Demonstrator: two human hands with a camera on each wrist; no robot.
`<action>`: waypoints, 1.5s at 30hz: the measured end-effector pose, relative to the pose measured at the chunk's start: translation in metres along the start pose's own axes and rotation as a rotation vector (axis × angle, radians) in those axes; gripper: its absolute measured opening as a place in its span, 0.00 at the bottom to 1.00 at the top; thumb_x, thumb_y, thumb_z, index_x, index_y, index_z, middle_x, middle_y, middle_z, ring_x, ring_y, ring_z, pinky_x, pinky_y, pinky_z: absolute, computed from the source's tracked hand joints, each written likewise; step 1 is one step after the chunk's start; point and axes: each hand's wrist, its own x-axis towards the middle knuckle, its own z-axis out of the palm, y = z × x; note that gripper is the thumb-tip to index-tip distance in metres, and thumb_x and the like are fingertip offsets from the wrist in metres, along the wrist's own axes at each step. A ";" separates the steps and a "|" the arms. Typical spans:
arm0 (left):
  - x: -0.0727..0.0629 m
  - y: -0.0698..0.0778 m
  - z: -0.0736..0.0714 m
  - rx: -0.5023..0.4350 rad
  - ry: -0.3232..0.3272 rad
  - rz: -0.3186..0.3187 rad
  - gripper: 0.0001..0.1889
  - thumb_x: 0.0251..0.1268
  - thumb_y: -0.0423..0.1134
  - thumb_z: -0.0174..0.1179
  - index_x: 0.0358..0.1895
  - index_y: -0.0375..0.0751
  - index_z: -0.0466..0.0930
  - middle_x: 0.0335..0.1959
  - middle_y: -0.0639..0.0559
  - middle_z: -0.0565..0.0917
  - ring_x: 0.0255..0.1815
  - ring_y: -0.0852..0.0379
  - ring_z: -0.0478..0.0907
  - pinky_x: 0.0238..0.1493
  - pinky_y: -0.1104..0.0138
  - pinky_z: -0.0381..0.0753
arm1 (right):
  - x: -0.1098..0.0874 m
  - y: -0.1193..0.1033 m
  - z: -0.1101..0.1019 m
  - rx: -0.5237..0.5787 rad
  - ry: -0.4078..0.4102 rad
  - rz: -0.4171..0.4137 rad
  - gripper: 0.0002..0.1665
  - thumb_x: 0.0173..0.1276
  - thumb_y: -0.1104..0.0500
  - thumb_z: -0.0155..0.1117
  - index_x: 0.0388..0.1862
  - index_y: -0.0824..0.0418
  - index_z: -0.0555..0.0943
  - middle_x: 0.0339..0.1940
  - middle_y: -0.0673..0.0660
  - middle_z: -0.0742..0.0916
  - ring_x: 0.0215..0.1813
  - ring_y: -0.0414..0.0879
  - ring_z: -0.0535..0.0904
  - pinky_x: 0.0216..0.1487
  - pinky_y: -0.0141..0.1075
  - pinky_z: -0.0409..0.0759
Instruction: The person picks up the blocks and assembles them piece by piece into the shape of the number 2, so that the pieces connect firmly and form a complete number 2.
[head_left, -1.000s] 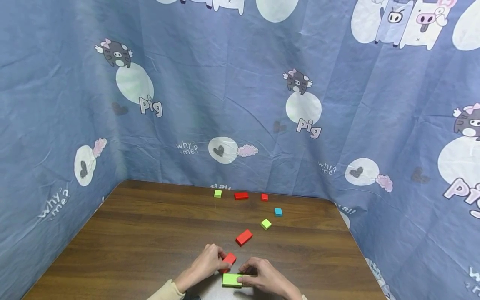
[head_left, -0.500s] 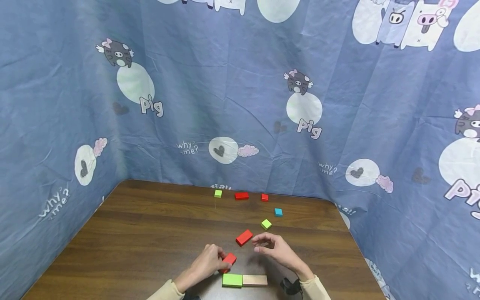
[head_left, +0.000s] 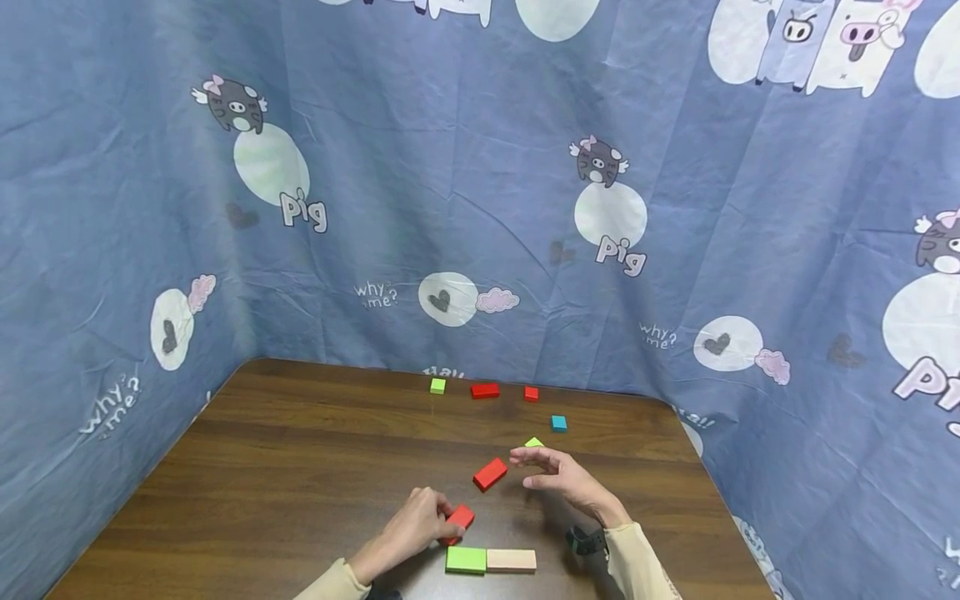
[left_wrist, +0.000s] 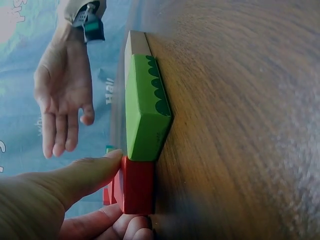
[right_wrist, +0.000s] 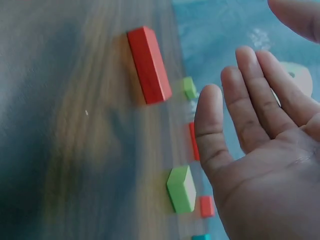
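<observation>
My left hand [head_left: 418, 523] pinches a red rectangular block [head_left: 462, 517] between thumb and fingers on the tabletop. In the left wrist view, that red block [left_wrist: 139, 187] stands right at the end of a green block [left_wrist: 142, 107] with a dark scalloped edge. A plain wood block [head_left: 512, 561] lies end to end with the green one, in front of me. My right hand [head_left: 566, 481] hovers above the table, fingers extended and holding nothing. Left of its fingertips lies a second red block [head_left: 490, 474]. Just beyond them, a light green block [head_left: 533, 442] is partly covered by the hand.
Toward the back of the brown wooden table [head_left: 315, 450] lie a small green block [head_left: 437, 386], a longer red block [head_left: 484, 391], a small red block [head_left: 531, 393] and a blue block [head_left: 558, 423]. A blue pig-print cloth [head_left: 390, 217] hangs behind the table.
My right hand has left the green and wood blocks and moved forward and right, near the second red block. The left hand keeps its hold on the red block in the same place.
</observation>
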 end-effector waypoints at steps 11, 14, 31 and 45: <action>0.000 -0.001 0.000 0.017 0.004 0.005 0.13 0.41 0.42 0.75 0.24 0.38 0.83 0.19 0.58 0.77 0.22 0.65 0.65 0.21 0.72 0.65 | 0.020 0.024 -0.013 -0.032 -0.014 0.059 0.32 0.67 0.67 0.60 0.69 0.67 0.66 0.68 0.65 0.74 0.72 0.58 0.64 0.58 0.32 0.72; 0.000 -0.001 0.001 0.020 0.005 0.006 0.12 0.41 0.42 0.75 0.24 0.39 0.83 0.19 0.59 0.78 0.22 0.65 0.65 0.21 0.72 0.65 | 0.025 0.030 -0.014 -0.053 -0.023 0.037 0.32 0.66 0.67 0.61 0.69 0.68 0.66 0.67 0.67 0.74 0.71 0.60 0.65 0.56 0.31 0.74; 0.000 -0.002 0.001 0.025 0.010 -0.001 0.12 0.40 0.43 0.76 0.23 0.41 0.83 0.18 0.61 0.76 0.24 0.63 0.65 0.22 0.72 0.64 | 0.045 0.026 -0.003 -0.186 -0.005 0.030 0.29 0.64 0.71 0.60 0.65 0.73 0.68 0.61 0.70 0.78 0.64 0.65 0.71 0.62 0.43 0.73; -0.001 0.000 0.000 0.031 0.021 -0.006 0.13 0.40 0.43 0.76 0.25 0.40 0.84 0.20 0.58 0.80 0.24 0.64 0.66 0.23 0.72 0.66 | 0.041 0.001 0.010 -0.231 0.018 0.028 0.25 0.63 0.73 0.60 0.60 0.76 0.72 0.58 0.73 0.79 0.57 0.66 0.74 0.53 0.35 0.75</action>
